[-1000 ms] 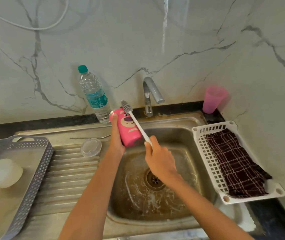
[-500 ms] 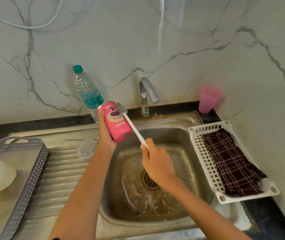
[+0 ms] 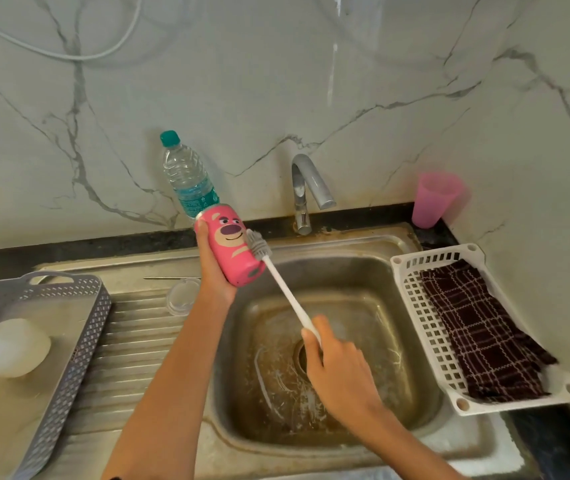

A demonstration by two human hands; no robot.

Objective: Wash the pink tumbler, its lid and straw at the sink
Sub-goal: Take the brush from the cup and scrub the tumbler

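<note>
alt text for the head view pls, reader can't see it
A person's left hand holds a pink bear-faced tumbler tilted above the corner of a steel sink while the right hand holds a white-handled brush against its side. A clear lid and thin straw lie on the drainboard.

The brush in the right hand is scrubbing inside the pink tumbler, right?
Not inside. The head view shows the brush in the right hand touching the outside of the pink tumbler.
</note>
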